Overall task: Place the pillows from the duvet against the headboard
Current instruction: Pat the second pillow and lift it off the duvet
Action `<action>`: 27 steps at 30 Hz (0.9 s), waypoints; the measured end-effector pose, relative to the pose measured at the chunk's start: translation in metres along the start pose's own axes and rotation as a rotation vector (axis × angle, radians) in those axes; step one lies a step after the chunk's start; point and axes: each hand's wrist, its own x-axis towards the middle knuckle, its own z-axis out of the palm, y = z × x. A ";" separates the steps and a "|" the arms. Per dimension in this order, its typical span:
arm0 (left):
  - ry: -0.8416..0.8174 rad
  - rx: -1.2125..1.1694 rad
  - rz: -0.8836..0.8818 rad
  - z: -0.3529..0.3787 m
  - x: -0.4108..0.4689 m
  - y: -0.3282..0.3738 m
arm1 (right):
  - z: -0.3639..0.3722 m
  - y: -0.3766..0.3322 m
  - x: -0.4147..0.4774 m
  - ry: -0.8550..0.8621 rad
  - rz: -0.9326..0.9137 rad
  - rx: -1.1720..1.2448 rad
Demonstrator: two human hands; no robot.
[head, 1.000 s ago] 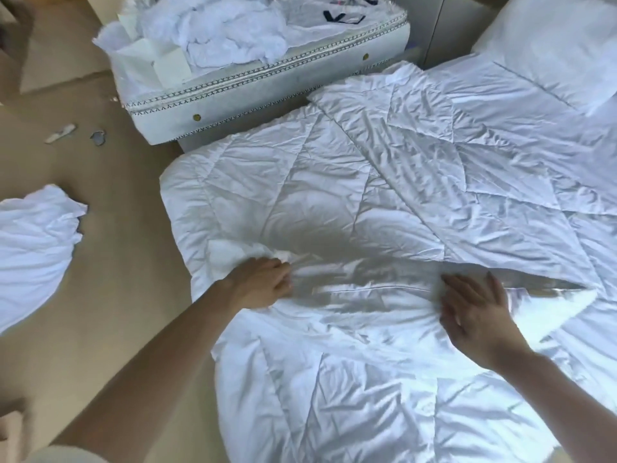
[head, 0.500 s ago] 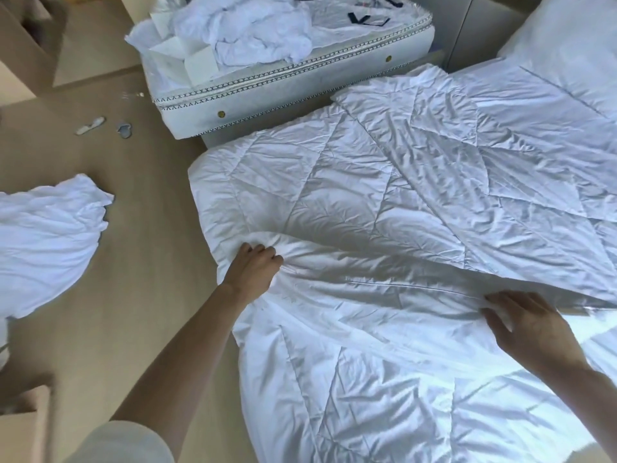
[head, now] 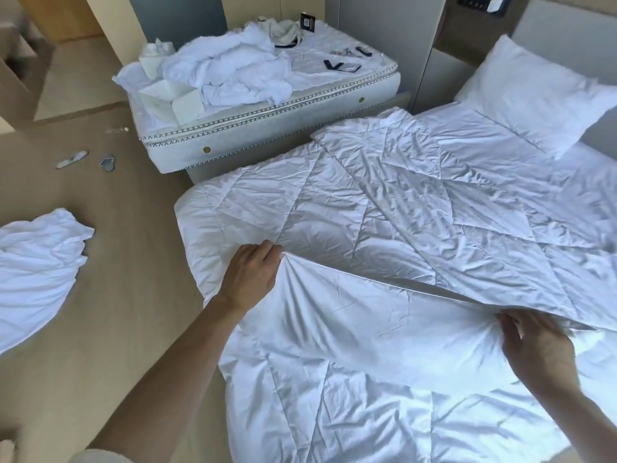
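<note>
A: Pillow [head: 534, 95] is lying at the far right, already up by the headboard [head: 567, 31]; it is resting partly on the top edge of the duvet [head: 417, 208], so by my reading it is not yet properly set against the board.

B: And why are you gripping the duvet instead of the pillow?

A: You are pinching the folded-over edge; your left hand [head: 248, 279] is clenched on a gathered bunch of the fabric, creases fanning out from your fingers; your right hand [head: 537, 349] is closing on the same edge further along, fingers curled into the cloth. The edge is running taut between the two hands, which suggests you are holding it that way to square the fold across the bed.

B: So where is the task standing?

A: Only one pillow is showing in this view; whether another is lying out of view, I cannot tell; I judge the pillow step is being left until the duvet is sitting flat.

B: And beyond the bed?

A: Second mattress [head: 267, 128] is sitting just beside it, carrying crumpled linen [head: 233, 68]; a loose sheet [head: 36, 269] is lying on the floor [head: 110, 329] to your left, well apart from your hands.
</note>
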 end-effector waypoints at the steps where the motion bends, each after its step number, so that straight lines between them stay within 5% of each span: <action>1: 0.025 -0.017 -0.012 -0.004 0.004 0.005 | -0.006 0.004 0.001 0.026 -0.002 -0.003; 9: 0.151 -0.040 -0.051 -0.020 0.067 0.080 | -0.080 0.053 0.001 0.107 0.123 -0.016; 27: 0.181 -0.266 0.230 0.008 0.133 0.370 | -0.248 0.270 -0.096 0.236 0.434 -0.203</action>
